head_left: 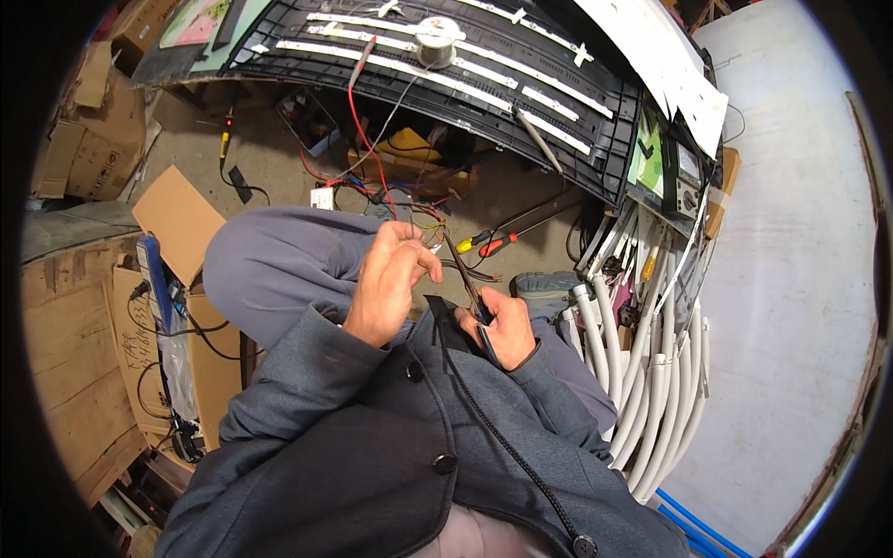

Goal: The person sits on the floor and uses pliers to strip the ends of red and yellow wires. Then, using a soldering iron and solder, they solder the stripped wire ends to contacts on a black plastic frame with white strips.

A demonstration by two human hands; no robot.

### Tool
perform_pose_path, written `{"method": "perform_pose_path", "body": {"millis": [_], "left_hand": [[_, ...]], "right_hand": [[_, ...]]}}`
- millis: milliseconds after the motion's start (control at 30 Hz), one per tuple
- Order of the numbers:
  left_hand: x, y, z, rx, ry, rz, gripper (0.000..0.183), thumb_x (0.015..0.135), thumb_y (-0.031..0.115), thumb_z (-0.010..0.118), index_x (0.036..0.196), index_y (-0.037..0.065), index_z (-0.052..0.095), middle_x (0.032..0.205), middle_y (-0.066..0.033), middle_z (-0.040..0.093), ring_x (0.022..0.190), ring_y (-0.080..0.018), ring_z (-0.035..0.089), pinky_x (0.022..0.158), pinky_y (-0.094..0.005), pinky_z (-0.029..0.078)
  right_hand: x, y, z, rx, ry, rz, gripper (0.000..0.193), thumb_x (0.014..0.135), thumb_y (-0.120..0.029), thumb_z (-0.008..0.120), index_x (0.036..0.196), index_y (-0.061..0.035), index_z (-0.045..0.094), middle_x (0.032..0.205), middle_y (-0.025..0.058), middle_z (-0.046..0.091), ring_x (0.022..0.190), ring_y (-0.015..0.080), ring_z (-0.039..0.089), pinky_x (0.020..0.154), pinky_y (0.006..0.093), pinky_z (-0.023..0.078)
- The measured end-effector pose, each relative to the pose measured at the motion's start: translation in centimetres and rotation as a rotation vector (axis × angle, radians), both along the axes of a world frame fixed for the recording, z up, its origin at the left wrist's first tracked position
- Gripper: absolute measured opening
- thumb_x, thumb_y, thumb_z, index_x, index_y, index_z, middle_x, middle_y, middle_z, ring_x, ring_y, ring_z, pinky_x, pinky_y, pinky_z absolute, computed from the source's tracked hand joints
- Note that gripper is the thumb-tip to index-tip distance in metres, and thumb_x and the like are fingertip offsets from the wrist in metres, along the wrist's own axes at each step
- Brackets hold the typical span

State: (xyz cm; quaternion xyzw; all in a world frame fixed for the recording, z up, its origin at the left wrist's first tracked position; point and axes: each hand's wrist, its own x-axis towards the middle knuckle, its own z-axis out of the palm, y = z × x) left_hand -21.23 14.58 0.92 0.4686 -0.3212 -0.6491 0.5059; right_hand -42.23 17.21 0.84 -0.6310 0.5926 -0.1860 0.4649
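Observation:
My left hand [383, 288] is raised over my knee, its thumb and fingers drawn together; what they pinch, if anything, is too small to make out. Wrapped in my right hand [507, 333] are long, slim pliers [463, 272] with dark handles, their jaws aimed up and left, near the left fingertips. Thin coloured wires [430, 223] lie in a tangle on the floor beyond both hands. Farther off, a black panel [595, 88] carries white strips, and a spool of thin wire [435, 45] stands on it.
A red test probe [365, 61] and a grey-tipped probe [539, 141] rest on the panel. Right of it sits an analog meter [686, 181]. Yellow- and red-handled screwdrivers [499, 245] lie on the floor. White tubes [656, 400] are piled at right, cardboard boxes [104, 139] at left.

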Motion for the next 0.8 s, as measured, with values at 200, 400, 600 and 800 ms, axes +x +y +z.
{"method": "perform_pose_path", "body": {"millis": [200, 400, 600, 800], "left_hand": [[0.1, 0.1, 0.6, 0.024, 0.131, -0.061, 0.015, 0.11, 0.017, 0.047, 0.117, 0.004, 0.049, 0.086, -0.0093, 0.065, 0.066, -0.0047, 0.039, 0.059, -0.0224, 0.033], [0.0, 0.4, -0.5, 0.019, 0.206, -0.077, 0.016, 0.109, 0.016, 0.053, 0.117, 0.003, 0.053, 0.092, -0.0029, 0.061, 0.073, -0.0044, 0.044, 0.065, -0.0211, 0.037], [0.0, 0.5, -0.1, 0.005, 0.178, -0.094, 0.014, 0.109, 0.016, 0.053, 0.116, 0.003, 0.054, 0.092, -0.0016, 0.06, 0.075, -0.0036, 0.045, 0.065, -0.0202, 0.037], [0.1, 0.5, -0.3, 0.007, 0.172, -0.111, 0.014, 0.109, 0.016, 0.053, 0.116, 0.004, 0.054, 0.092, -0.0016, 0.06, 0.074, -0.0031, 0.045, 0.064, -0.0197, 0.036]], "right_hand": [[0.9, -0.6, 1.5, -0.111, 0.136, 0.024, 0.039, 0.083, -0.028, 0.079, 0.084, 0.0007, 0.053, 0.07, 0.0192, 0.059, 0.062, 0.0378, 0.06, 0.059, 0.0451, 0.046], [1.2, -0.7, 1.1, -0.254, 0.192, 0.034, 0.037, 0.081, -0.027, 0.078, 0.083, -0.0004, 0.052, 0.074, 0.0186, 0.06, 0.068, 0.0422, 0.061, 0.061, 0.0476, 0.047], [1.2, -0.7, 1.1, -0.235, 0.184, 0.024, 0.035, 0.081, -0.025, 0.077, 0.081, -0.0003, 0.051, 0.074, 0.0191, 0.061, 0.068, 0.0436, 0.061, 0.061, 0.0484, 0.047], [1.1, -0.6, 1.1, -0.246, 0.162, 0.035, 0.033, 0.081, -0.021, 0.077, 0.081, 0.0, 0.052, 0.073, 0.0202, 0.061, 0.068, 0.0442, 0.062, 0.061, 0.0489, 0.047]]}}
